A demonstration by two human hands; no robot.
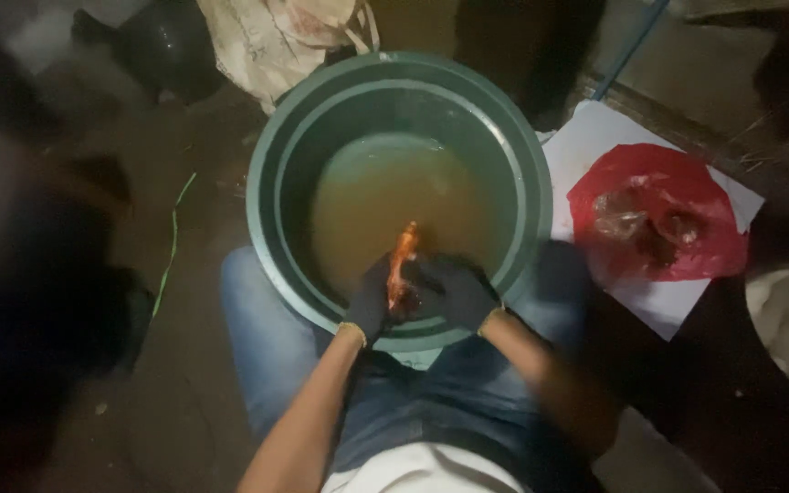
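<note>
Dim floor, green basin (pixel 271 155) of murky water; orange piece (pixel 403 260) pointing far, gripped by both gloved hands, left hand (pixel 372 301) and right hand (pixel 454 290).

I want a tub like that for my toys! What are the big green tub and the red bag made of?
The green tub looks like moulded plastic: smooth, one even colour, with a rolled rim and a dull sheen. The red bag seems to be thin plastic film: crinkled, shiny, and partly see-through where something dark shows inside.

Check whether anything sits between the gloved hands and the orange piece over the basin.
Nothing visible: the left hand and right hand both grip the orange piece directly, above the murky water in the green basin.
</note>
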